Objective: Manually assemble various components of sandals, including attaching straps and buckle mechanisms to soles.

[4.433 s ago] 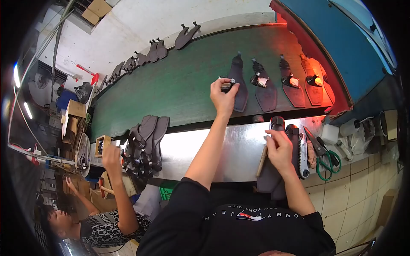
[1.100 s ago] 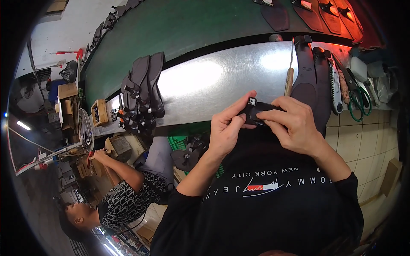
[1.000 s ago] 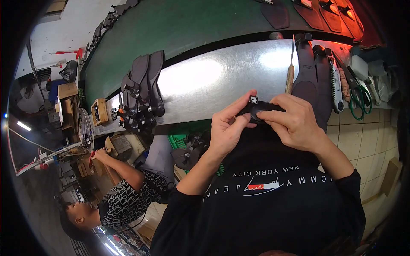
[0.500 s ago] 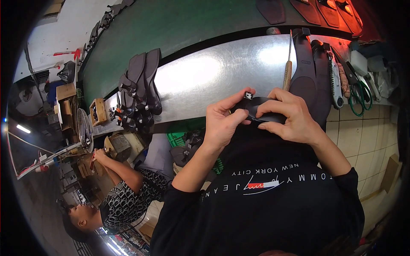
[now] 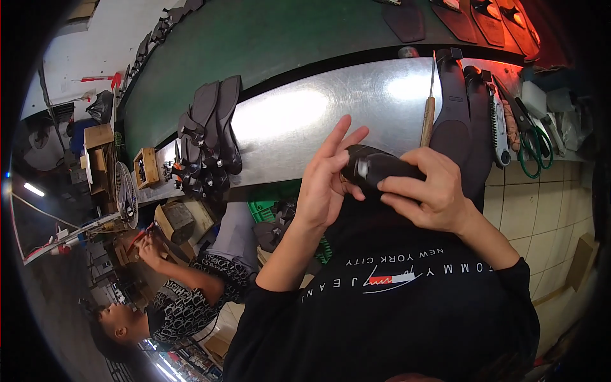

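Observation:
My right hand (image 5: 436, 190) grips a dark glossy shoe piece (image 5: 375, 167) from its right end, thumb and fingers closed around it. A pale patch shows on the piece's left end; its underside is hidden. Beside that end, my left hand (image 5: 326, 175) is open, with fingers stretched up and apart. Its thumb side meets the piece's edge; whether it presses on it I cannot tell. Behind my right hand, dark shoe soles (image 5: 453, 124) lie across the metal bench, next to a wooden-handled awl (image 5: 429, 114).
A metal work surface (image 5: 280, 149) borders a green conveyor belt (image 5: 286, 35). Stacked soles with straps (image 5: 215, 121) lie at left. Green-handled scissors (image 5: 533, 140) and a utility knife (image 5: 500, 127) lie at right. A co-worker (image 5: 181, 290) sits at left near a fan (image 5: 126, 194).
My left hand has loosened from the shoe piece and its fingers have spread upward. The piece has turned within my right hand's grip. The co-worker's hands have shifted slightly downward.

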A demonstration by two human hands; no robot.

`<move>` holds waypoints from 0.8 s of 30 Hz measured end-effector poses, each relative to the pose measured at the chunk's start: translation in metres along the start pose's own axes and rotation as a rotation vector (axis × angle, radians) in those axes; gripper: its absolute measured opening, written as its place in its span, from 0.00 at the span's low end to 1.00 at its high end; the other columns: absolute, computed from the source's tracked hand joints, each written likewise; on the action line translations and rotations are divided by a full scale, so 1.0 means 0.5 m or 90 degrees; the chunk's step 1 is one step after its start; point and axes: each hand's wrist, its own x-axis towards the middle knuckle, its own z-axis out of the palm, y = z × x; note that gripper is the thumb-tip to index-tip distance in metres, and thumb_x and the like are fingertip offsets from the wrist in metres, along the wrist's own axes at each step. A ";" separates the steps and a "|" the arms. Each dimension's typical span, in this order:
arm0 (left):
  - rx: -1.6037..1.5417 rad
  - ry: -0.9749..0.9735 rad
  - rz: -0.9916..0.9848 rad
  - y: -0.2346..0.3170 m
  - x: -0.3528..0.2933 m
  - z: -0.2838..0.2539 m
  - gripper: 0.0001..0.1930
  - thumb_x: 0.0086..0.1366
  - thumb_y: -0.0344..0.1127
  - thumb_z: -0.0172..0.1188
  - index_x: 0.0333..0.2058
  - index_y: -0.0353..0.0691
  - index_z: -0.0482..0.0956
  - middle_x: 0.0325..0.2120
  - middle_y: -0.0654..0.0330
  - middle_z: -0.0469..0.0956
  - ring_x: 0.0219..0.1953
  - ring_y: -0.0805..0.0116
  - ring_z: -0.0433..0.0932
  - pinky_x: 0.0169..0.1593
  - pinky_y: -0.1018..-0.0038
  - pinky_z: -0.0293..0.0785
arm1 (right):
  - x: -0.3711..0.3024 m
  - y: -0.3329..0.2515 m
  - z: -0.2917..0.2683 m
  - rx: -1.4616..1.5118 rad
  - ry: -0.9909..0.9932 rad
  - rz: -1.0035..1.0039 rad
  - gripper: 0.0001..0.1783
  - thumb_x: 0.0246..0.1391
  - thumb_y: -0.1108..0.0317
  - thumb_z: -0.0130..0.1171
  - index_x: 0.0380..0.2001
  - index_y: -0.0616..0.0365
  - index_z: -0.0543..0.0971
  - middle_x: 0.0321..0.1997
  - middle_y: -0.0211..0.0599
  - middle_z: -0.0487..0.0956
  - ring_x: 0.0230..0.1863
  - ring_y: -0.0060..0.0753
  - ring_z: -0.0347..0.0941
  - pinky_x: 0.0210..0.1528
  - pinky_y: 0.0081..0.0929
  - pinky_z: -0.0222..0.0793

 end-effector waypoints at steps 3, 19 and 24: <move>0.128 -0.016 -0.068 0.007 -0.006 -0.018 0.22 0.64 0.30 0.46 0.57 0.37 0.68 0.46 0.56 0.76 0.37 0.75 0.77 0.28 0.81 0.77 | 0.000 -0.004 0.000 -0.018 -0.006 0.003 0.17 0.38 0.74 0.67 0.36 0.56 0.80 0.25 0.33 0.74 0.24 0.35 0.72 0.25 0.28 0.66; 0.271 -0.008 -0.137 -0.008 -0.006 -0.027 0.12 0.62 0.28 0.56 0.44 0.34 0.78 0.30 0.65 0.78 0.28 0.81 0.74 0.30 0.84 0.73 | -0.020 -0.003 0.017 0.042 -0.008 0.154 0.11 0.42 0.71 0.68 0.25 0.57 0.74 0.18 0.34 0.74 0.19 0.37 0.72 0.23 0.30 0.65; 0.243 0.031 -0.147 -0.021 -0.004 -0.031 0.08 0.60 0.27 0.60 0.38 0.33 0.80 0.26 0.64 0.79 0.26 0.82 0.74 0.30 0.85 0.72 | -0.023 -0.014 0.025 0.083 -0.010 0.204 0.10 0.44 0.71 0.68 0.26 0.58 0.74 0.20 0.36 0.76 0.23 0.37 0.76 0.24 0.28 0.69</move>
